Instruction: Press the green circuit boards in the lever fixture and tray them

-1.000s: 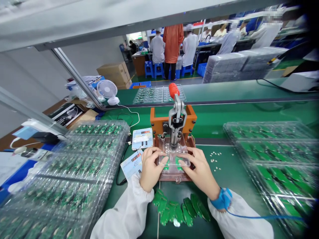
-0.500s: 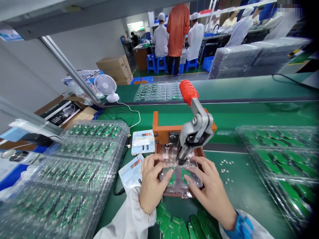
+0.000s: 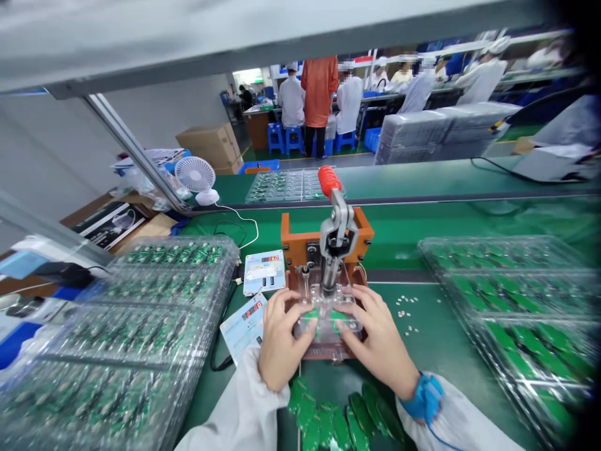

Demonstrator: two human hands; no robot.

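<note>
An orange-framed test jig (image 3: 300, 241) with a red-knobbed lever (image 3: 328, 181) stands in the middle of the green bench. Small green boards (image 3: 310, 315) lie under its clear plate (image 3: 328, 313). My left hand (image 3: 280, 338) rests at the plate's left side, fingers curled with the tips pressed on a board. My right hand (image 3: 380, 341), with a blue wrist strap (image 3: 424, 398), touches the plate's right side in the same way. A pile of loose green boards (image 3: 338, 416) lies near my wrists.
Stacked clear trays of boards stand at left (image 3: 141, 326) and right (image 3: 511, 294). Two small digital meters (image 3: 264, 271) sit left of the jig, a white fan (image 3: 195, 175) behind. Tiny white parts (image 3: 406, 307) are scattered to the right. People work at far benches.
The view swung up and back; both hands stayed on the boards in the jig. The lever stands upright as it did a second ago.
</note>
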